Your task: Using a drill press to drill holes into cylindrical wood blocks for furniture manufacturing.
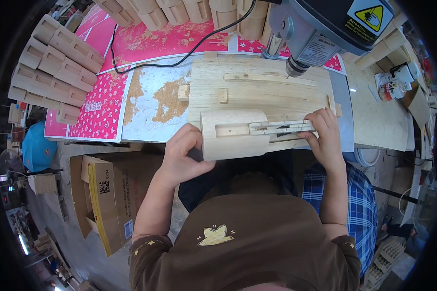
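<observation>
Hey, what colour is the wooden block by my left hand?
The wooden block is pale tan, seen best in the head view.

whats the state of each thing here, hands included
Block: lying, slot facing up
Slim piece: left end at slot
Left hand: at block's left end
Right hand: pinching slim piece's right end
Drill: bit raised, clear of block
Cable: loosely curved
Cardboard box: open
Sawdust: scattered

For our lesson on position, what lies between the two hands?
In the head view, a pale slotted wooden block lies nearest the left hand, then a narrow pale piece running to the right hand.
</observation>
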The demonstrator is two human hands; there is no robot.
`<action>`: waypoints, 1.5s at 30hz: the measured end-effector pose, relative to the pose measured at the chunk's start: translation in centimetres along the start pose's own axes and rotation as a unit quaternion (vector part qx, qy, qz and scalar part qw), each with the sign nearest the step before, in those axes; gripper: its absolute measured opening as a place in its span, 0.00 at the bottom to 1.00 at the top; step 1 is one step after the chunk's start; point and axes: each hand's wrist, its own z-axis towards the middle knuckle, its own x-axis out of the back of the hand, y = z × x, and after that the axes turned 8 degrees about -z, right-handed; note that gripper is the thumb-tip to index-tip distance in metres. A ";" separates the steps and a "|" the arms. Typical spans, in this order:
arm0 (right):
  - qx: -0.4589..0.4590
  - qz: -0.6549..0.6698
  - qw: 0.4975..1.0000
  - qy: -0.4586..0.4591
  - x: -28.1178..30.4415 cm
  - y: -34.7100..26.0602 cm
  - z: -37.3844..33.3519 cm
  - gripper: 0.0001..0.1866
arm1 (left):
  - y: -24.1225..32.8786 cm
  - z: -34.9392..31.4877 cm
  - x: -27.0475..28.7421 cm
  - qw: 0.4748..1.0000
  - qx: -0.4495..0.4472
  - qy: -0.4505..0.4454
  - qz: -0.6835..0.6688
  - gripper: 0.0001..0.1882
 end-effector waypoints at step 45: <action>-0.065 0.130 0.976 0.165 0.9 4.2 5.7 0.25 | -5.6 6.2 -9.2 0.980 0.029 0.079 0.180 0.33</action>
